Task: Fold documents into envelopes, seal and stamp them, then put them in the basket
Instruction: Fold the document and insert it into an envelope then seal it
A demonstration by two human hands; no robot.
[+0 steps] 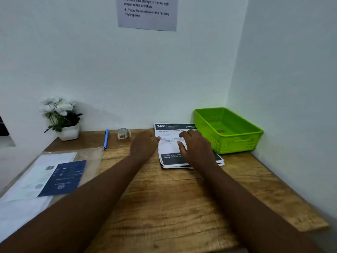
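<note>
A: Largest item?
B: Wooden desk (pixel 164 198). Then clear sleeve of envelopes (pixel 45 172), front left; green basket (pixel 228 130), back right corner.
A: Documents?
B: Stack of documents (pixel 169 143), just left of basket.
A: Hands?
B: Left hand (pixel 144 145) touches stack's left edge, fingers loosely curled; right hand (pixel 196 147) lies flat on it.
A: Smallest?
B: Blue pen (pixel 106 138), stamp roll (pixel 123 133).
</note>
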